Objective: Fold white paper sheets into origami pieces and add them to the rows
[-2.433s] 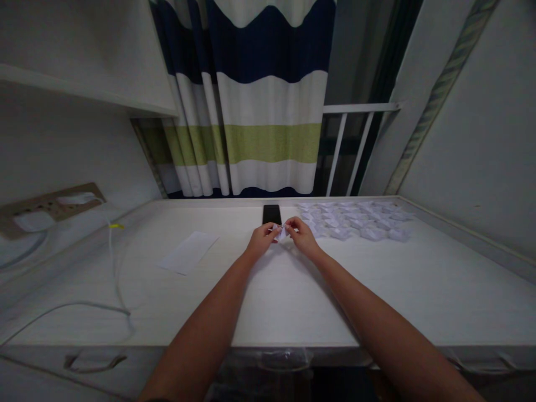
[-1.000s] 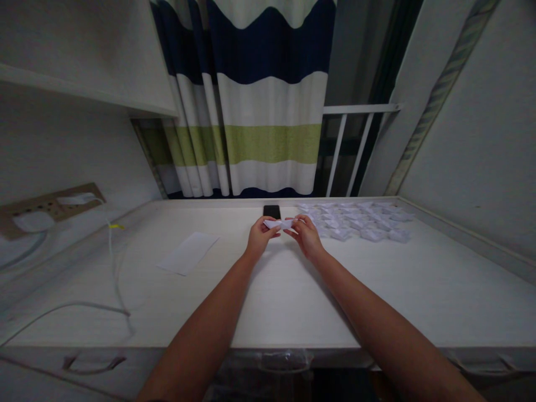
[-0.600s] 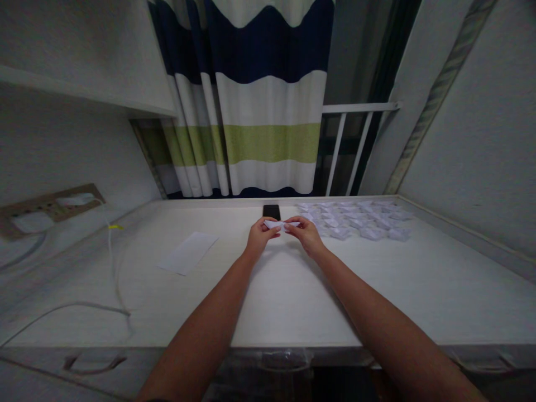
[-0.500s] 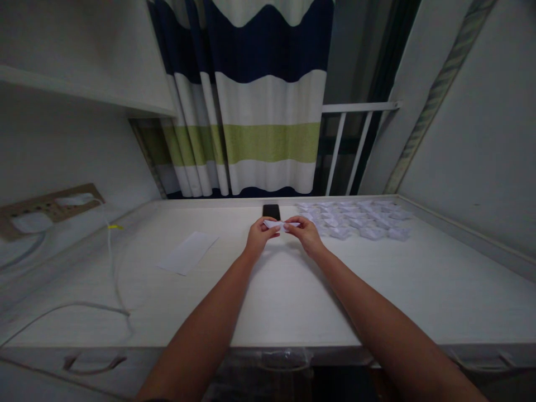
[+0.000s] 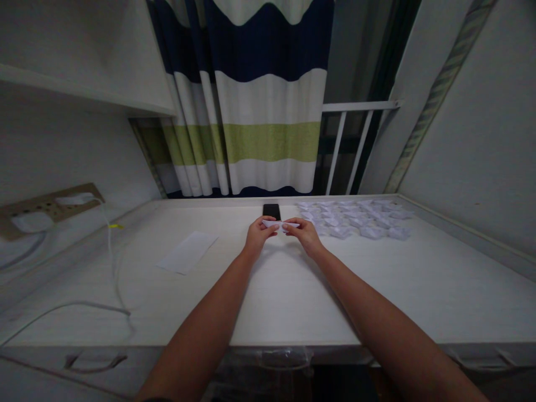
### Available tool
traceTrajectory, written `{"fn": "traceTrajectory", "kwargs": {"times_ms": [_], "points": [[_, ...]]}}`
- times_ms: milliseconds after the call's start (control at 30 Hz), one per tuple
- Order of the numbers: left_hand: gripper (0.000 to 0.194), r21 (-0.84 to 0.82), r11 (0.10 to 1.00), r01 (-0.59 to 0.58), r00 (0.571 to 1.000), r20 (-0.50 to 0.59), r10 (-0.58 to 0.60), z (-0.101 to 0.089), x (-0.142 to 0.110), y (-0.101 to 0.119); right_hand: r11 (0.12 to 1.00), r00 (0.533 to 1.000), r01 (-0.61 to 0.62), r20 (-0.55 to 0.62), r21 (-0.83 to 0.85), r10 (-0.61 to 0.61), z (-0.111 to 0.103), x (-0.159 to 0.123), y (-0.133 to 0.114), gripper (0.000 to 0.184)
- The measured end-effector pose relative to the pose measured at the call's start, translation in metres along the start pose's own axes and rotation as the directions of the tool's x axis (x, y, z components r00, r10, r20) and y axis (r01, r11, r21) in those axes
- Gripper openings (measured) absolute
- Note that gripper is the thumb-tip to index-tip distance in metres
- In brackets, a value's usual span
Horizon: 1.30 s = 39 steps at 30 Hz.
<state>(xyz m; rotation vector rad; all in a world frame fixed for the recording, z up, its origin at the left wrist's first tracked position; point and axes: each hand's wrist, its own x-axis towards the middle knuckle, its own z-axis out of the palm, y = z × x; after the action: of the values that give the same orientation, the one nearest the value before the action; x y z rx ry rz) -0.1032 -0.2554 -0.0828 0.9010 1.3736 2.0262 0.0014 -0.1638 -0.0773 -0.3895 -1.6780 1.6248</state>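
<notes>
A broad white wood-grain table [image 5: 293, 301] is backed by the window wall, its middle spanned by both forearms. On its far right side, small white folded-paper pieces [image 5: 371, 231] are laid out in loose rows, probably so that none is crushed and all can be counted. A flat white rectangular paper sheet [image 5: 187, 252] is set apart on the left, perhaps to be within easy reach. The left hand [image 5: 258, 234] and right hand [image 5: 306, 234] are brought close together mid-table, one narrow white folded-paper strip [image 5: 280, 224] being pinched between thumb and fingers of each; by this two-sided grip it is likely steadied and its creases controlled. The strip is held just above the table, near a flat black rectangular phone-like slab [image 5: 271, 211], whose near edge is hidden. Strip's folds: partly masked by thumbs, too small to be read. Fingers behind it: not clearly seen. Nearest folded pieces: partly blocked by the right hand. Overlapping edges in the rows: blurred, exact count not obtained.
</notes>
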Motion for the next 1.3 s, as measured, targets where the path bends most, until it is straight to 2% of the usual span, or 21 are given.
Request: {"fn": "traceTrajectory", "kwargs": {"times_ms": [300, 600, 900, 1000, 1133, 1300], "points": [[0.036, -0.089, 0.994, 0.071, 0.997, 0.044, -0.067, 0.0006, 0.0001, 0.0012, 0.987, 0.998, -0.067, -0.002, 0.145, 0.068, -0.0015, 0.0031, 0.0046, 0.029], [0.032, -0.143, 0.987, 0.073, 0.997, 0.029, -0.069, 0.0035, -0.0012, 0.0054, 0.962, 0.991, -0.133, 0.029, 0.238, 0.130, 0.0006, 0.0016, 0.0018, 0.033], [0.032, -0.179, 0.982, 0.060, 0.998, 0.039, -0.054, 0.0018, -0.0013, 0.0029, 0.970, 0.988, -0.153, 0.047, 0.190, 0.147, -0.0016, 0.0010, 0.0004, 0.032], [0.031, -0.193, 0.978, 0.084, 0.995, 0.075, -0.071, 0.0019, -0.0026, 0.0040, 0.965, 0.989, -0.150, 0.031, 0.216, 0.147, -0.0018, 0.0024, 0.0015, 0.032], [0.027, -0.130, 0.983, 0.127, 0.986, 0.127, -0.111, 0.0011, -0.0028, 0.0045, 0.958, 0.989, -0.150, 0.027, 0.244, 0.148, -0.0010, 0.0023, -0.0004, 0.032], [0.026, -0.116, 0.988, 0.102, 0.993, 0.075, -0.093, -0.0006, 0.0017, 0.0016, 0.957, 0.985, -0.172, 0.061, 0.232, 0.162, -0.0011, 0.0000, -0.0028, 0.030]]}}
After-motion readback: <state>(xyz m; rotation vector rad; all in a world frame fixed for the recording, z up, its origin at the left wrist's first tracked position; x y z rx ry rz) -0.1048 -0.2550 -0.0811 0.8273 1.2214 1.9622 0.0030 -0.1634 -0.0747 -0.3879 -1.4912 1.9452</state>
